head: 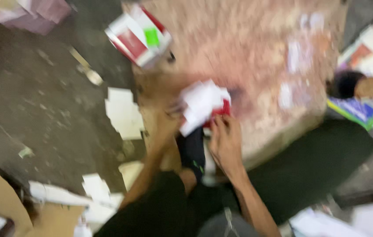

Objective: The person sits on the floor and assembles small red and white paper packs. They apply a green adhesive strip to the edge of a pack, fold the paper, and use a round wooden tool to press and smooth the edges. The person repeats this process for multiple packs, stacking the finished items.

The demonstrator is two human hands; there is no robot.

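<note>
A red-and-white carton (139,37) with a green label (152,37) lies on the floor, upper left.

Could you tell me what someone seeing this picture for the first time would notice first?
Most striking is the bundle of white and red paper pieces at the centre, held between the left hand and the right hand above a pinkish mottled board. A red and white carton lies at the board's upper left edge. White paper sheets are scattered on the dark floor to the left; the whole view is motion-blurred.
</note>
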